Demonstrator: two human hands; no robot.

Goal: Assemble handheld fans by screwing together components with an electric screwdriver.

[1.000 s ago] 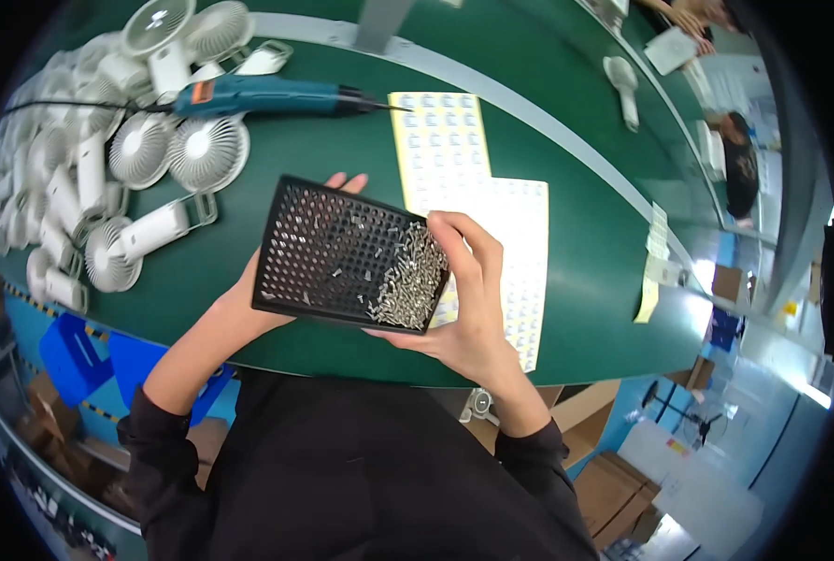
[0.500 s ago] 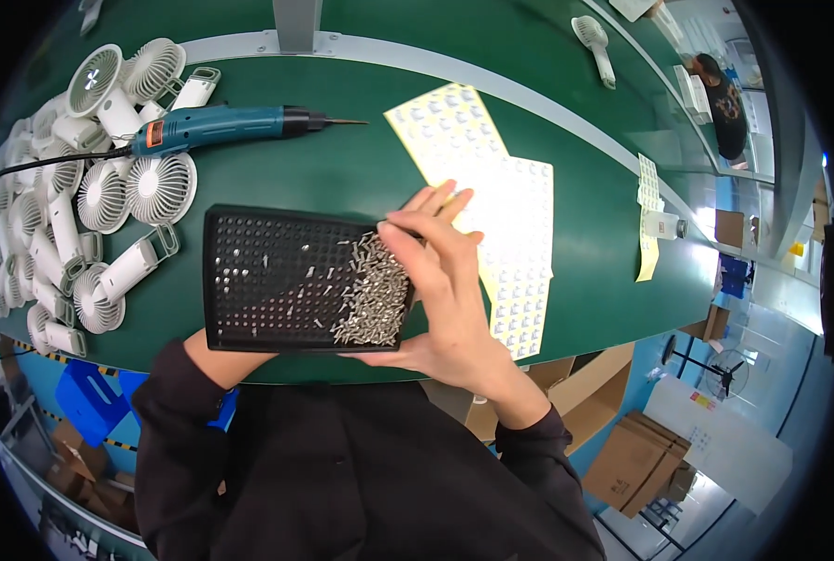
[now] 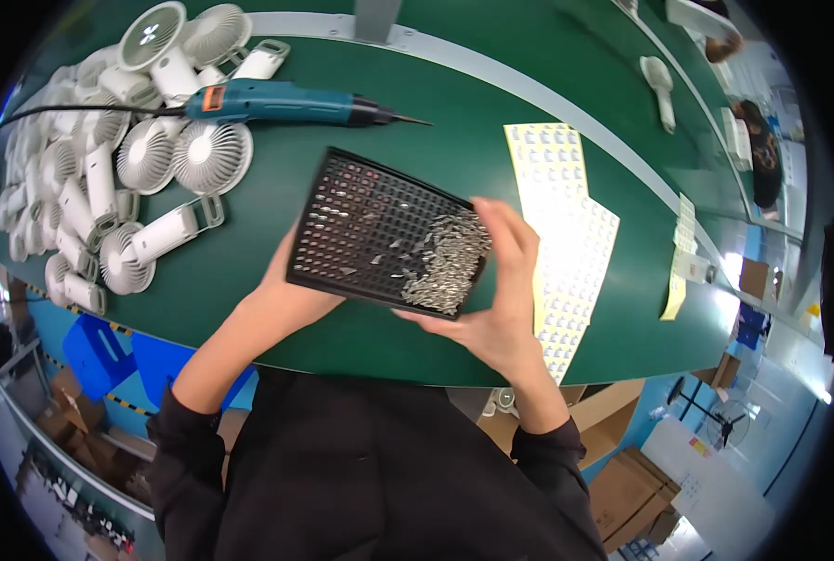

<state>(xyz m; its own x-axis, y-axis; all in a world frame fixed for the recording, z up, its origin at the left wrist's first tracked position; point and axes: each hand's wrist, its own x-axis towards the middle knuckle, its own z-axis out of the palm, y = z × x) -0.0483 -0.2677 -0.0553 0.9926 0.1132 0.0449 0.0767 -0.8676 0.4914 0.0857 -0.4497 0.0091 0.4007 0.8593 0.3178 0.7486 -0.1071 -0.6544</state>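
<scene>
Between my two hands is a black rectangular tray (image 3: 349, 245) with rows of small holes, tilted over the green table. A heap of small silver screws (image 3: 447, 265) lies at its right end, a few are scattered in the middle, and screws appear to sit in many holes on the left. My left hand (image 3: 297, 285) grips the tray's left end, its fingers mostly hidden beneath. My right hand (image 3: 506, 299) clasps the right end, fingers at the far corner and thumb along the near edge.
White handheld fans (image 3: 146, 154) are piled at the left. A teal electric screwdriver (image 3: 286, 101) with a black cord lies beyond the tray. Sticker sheets (image 3: 566, 252) lie right of my right hand. A metal post (image 3: 377, 21) rises at the back; another fan (image 3: 660, 89) lies far right.
The tray has turned, its right end swinging nearer to me, and more holes at its left seem filled. My left hand now shows at the left end. The view has shifted.
</scene>
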